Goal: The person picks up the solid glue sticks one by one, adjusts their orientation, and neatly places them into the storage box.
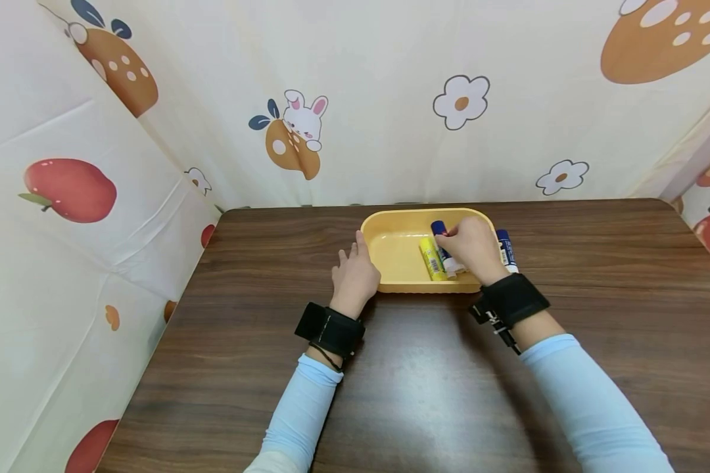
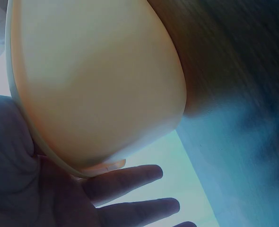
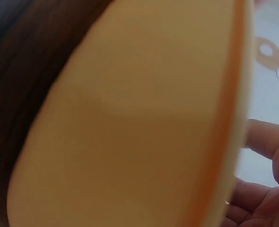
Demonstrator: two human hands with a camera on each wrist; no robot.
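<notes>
A dark wooden surface [image 1: 426, 394] is enclosed by cartoon-printed curtains. At its far middle a yellow tray [image 1: 393, 253] is set. The tray's left wall is touched by the left hand [image 1: 355, 276], fingers straight. Inside the tray, a blue glue stick [image 1: 440, 231] is pinched by the right hand [image 1: 472, 248], just beside a yellow glue stick [image 1: 432, 257]. Another blue stick [image 1: 505, 248] lies at the tray's right edge.

Makeshift recording booth, cartoon-print curtains [image 1: 390, 98] (fruit, bunny) enclosing wooden table [image 1: 426, 368]
</notes>
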